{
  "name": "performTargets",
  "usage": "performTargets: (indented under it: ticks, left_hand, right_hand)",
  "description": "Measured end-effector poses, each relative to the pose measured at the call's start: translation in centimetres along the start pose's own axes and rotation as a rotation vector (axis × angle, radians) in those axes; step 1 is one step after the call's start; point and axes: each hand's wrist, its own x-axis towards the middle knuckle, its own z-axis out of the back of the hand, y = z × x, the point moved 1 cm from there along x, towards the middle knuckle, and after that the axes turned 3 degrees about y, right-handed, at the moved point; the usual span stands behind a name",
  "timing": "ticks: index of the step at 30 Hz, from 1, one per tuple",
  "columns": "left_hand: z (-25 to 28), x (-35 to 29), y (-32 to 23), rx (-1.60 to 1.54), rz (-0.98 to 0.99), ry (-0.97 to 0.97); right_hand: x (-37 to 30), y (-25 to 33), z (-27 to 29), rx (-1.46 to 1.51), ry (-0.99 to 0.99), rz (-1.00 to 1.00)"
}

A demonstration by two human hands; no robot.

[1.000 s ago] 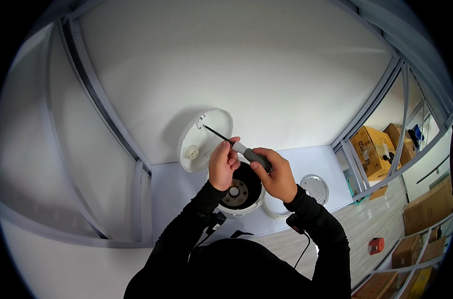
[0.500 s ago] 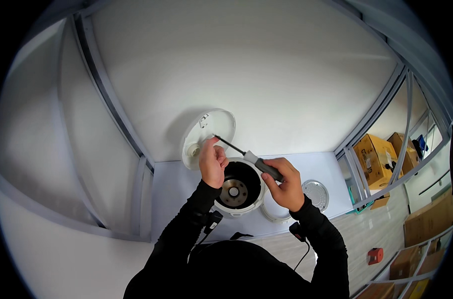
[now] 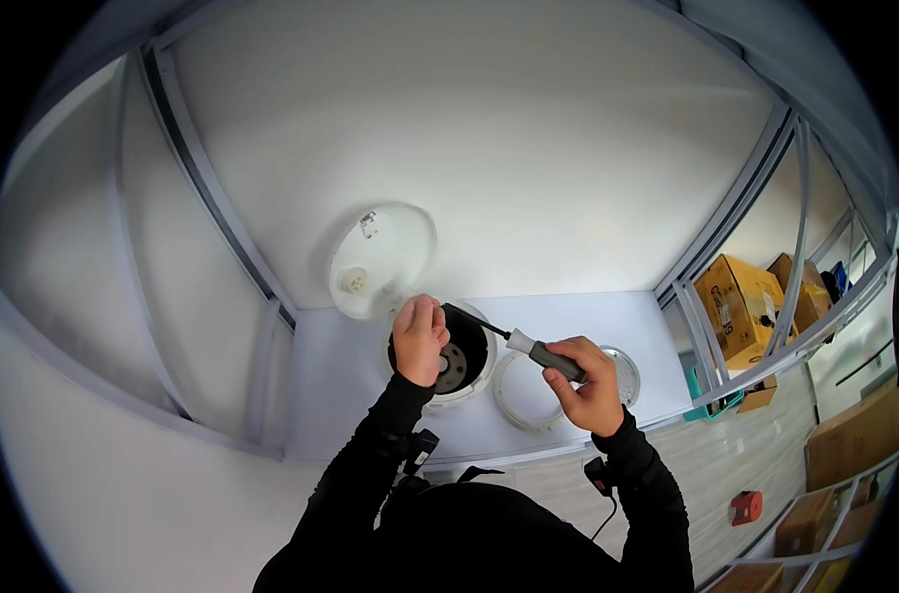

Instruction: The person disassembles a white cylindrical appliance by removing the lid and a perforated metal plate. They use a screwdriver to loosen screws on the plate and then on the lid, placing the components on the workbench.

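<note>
My right hand [image 3: 590,390] is wrapped round the grey handle of a screwdriver [image 3: 521,343], whose thin dark shaft points up and left. Close to its tip is my left hand [image 3: 420,344], fingers curled and pinched together above the cooker; anything between them is too small to make out. Beneath that hand stands a white rice cooker [image 3: 461,397] with a dark interior and a round metal heating plate [image 3: 454,368] at the bottom. Its white lid [image 3: 405,247] is raised at the back left. A white ring-shaped part [image 3: 512,410] lies to the right of the cooker.
Beyond the ring, a perforated metal disc [image 3: 627,374] lies on the white table [image 3: 345,420]. Metal frame posts and pale panels enclose the back and sides. Outside on the right are cardboard boxes [image 3: 736,311], a teal crate [image 3: 711,407] and a red object [image 3: 746,507] on the floor.
My left fingers, with the index at the screwdriver tip before, have curled together. The screwdriver has moved right and down, away from the lid. The view has shifted, putting the cooker farther left.
</note>
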Motion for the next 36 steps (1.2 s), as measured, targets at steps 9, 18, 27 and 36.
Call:
performTargets:
  ticks: [9,18,27,36]
  left_hand:
    - [1.5,-3.7,2.8,-0.262,0.253,-0.06]
    - [1.8,-5.4,2.3,0.009,0.045,0.0]
    - [2.0,-3.3,-1.2,0.099,0.113,0.084]
    - [1.0,0.5,-4.3,0.113,0.069,0.255]
  right_hand:
    - [-3.9,-2.1,1.5,0.118,-0.008,-0.063]
    - [-2.5,-1.8,-0.1,0.174,0.006,-0.017]
    - [2.9,0.5,-4.2,0.034,-0.061,0.048]
    - [8.2,2.3,-9.5,-0.057,-0.13,0.034]
